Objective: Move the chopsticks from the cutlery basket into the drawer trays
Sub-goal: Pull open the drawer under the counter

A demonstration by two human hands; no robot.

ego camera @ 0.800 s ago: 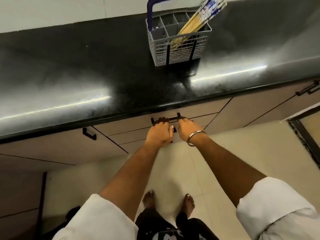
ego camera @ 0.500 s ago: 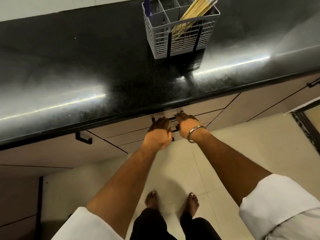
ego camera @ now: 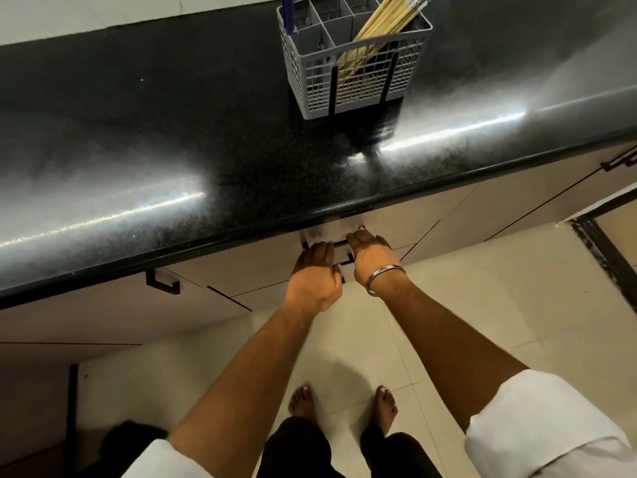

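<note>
A grey cutlery basket (ego camera: 348, 88) with a purple handle stands on the black countertop (ego camera: 172, 139). Several yellow chopsticks (ego camera: 382, 27) with patterned ends lean to the right in its right compartment. Below the counter's front edge, my left hand (ego camera: 315, 276) and my right hand (ego camera: 370, 255) both grip the black drawer handle (ego camera: 339, 243). The drawer front (ego camera: 331, 232) stands slightly out from the cabinet, showing a pale strip under the counter's edge. The inside of the drawer is hidden.
Another black handle (ego camera: 162, 282) sits on the cabinet front to the left, and one more handle (ego camera: 617, 162) at the far right. My bare feet (ego camera: 341, 405) stand on the pale tiled floor. A dark-framed door (ego camera: 606, 257) is at the right.
The view has tilted down, so the basket now sits higher in the frame. Both hands stay on the handle, and the drawer front has come slightly out from under the counter.
</note>
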